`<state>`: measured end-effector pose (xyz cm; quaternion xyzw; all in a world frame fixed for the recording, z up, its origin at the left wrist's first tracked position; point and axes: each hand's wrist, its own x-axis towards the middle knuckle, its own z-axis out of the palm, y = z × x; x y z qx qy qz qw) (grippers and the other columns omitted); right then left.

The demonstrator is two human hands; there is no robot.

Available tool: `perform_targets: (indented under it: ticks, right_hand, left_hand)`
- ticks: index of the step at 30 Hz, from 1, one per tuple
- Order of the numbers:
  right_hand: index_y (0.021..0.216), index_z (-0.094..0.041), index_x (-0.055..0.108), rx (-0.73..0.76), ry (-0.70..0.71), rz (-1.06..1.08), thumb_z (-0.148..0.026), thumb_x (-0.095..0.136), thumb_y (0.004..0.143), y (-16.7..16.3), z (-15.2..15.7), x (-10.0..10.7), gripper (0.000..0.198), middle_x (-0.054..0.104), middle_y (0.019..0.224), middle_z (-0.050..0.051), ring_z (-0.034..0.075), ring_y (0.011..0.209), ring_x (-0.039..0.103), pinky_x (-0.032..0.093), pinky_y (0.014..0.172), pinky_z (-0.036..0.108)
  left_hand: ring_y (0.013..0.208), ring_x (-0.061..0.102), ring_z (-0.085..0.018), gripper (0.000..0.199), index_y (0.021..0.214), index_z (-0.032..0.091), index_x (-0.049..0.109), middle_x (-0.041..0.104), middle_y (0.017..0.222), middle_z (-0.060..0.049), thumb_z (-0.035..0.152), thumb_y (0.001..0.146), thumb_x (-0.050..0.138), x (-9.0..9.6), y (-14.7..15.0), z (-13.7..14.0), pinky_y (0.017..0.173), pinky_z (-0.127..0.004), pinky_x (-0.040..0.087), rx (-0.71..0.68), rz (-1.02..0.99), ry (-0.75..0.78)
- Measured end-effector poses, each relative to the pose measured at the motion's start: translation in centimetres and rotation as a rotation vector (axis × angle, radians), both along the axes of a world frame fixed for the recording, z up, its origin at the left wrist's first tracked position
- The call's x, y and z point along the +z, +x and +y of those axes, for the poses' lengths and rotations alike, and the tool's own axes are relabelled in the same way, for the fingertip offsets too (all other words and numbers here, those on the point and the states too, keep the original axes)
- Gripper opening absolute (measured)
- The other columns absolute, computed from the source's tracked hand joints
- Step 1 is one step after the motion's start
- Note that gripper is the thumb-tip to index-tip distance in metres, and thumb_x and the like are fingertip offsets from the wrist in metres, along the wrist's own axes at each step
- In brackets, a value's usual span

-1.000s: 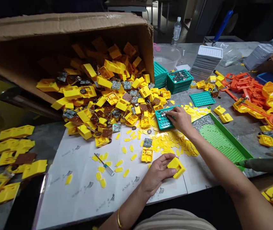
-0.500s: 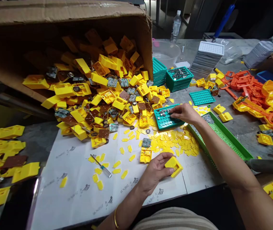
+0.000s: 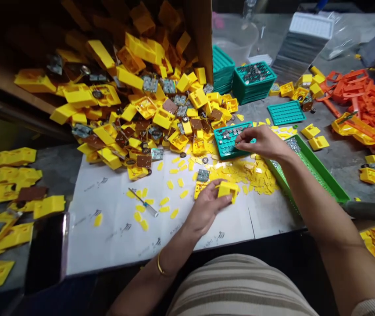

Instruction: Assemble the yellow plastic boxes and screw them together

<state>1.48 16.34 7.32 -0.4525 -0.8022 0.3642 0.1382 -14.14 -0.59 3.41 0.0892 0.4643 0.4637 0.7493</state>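
My left hand (image 3: 205, 208) is closed around a small yellow plastic housing (image 3: 229, 189), held just above the white sheet with its hollow side partly showing. Behind that hand, another open yellow housing (image 3: 200, 189) lies partly hidden, a grey circuit-like block (image 3: 203, 175) beside it. Over the teal tray (image 3: 226, 151) is my right hand (image 3: 262, 139), thumb and fingers pinched together. Whatever sits between those fingertips is too small to make out. Small round silver discs (image 3: 230, 133), like button cells, lie in the tray's far part.
A large heap of yellow housings (image 3: 164, 116) spills from a cardboard box (image 3: 202, 39). Flat yellow pieces (image 3: 256, 175) are scattered before the tray. A screwdriver (image 3: 149, 208) lies left, a phone (image 3: 46, 250) beyond it. To the right stands a green perforated basket (image 3: 325, 180).
My view has shifted downward. The left hand has tilted the yellow housing and drawn it slightly leftward. My right fingers have risen from among the discs and pinched together.
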Motion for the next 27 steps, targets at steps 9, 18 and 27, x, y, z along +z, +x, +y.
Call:
perform_targets:
  ticks: [9, 18, 27]
  right_hand:
    - [0.092, -0.018, 0.069, 0.142, 0.208, 0.079, -0.025, 0.064, 0.087, 1.6, -9.8, -1.2, 0.01, 0.07, 0.085, 0.003, 0.014, 0.079, 0.061, 0.044, 0.065, 0.026]
    - [0.1, -0.019, 0.072, 0.104, 0.726, -0.207, -0.017, 0.057, 0.09, 1.3, -12.0, -1.7, 0.018, 0.069, 0.079, 0.004, 0.02, 0.077, 0.06, 0.032, 0.048, 0.028]
    - [0.084, -0.019, 0.071, -0.034, 0.351, 0.227, -0.023, 0.064, 0.088, 2.3, -10.4, -2.3, 0.009, 0.069, 0.077, 0.003, 0.014, 0.07, 0.062, 0.046, 0.062, 0.025]
  left_hand:
    - [0.085, 0.066, -0.013, 0.042, 0.11, 0.017, 0.055, 0.068, 0.095, -0.002, 0.018, 0.072, 0.073, -0.2, 1.2, 0.6, 0.087, -0.031, 0.052, 0.102, 0.025, 0.078]
    - [0.078, 0.066, -0.01, 0.044, 0.113, 0.019, 0.056, 0.067, 0.082, 0.002, 0.018, 0.073, 0.074, 0.0, 2.1, 0.1, 0.086, -0.03, 0.052, 0.151, 0.092, 0.104]
    - [0.082, 0.066, -0.012, 0.043, 0.112, 0.019, 0.056, 0.069, 0.089, 0.0, 0.016, 0.072, 0.073, -0.1, 2.1, 0.3, 0.086, -0.032, 0.054, 0.133, 0.087, 0.097]
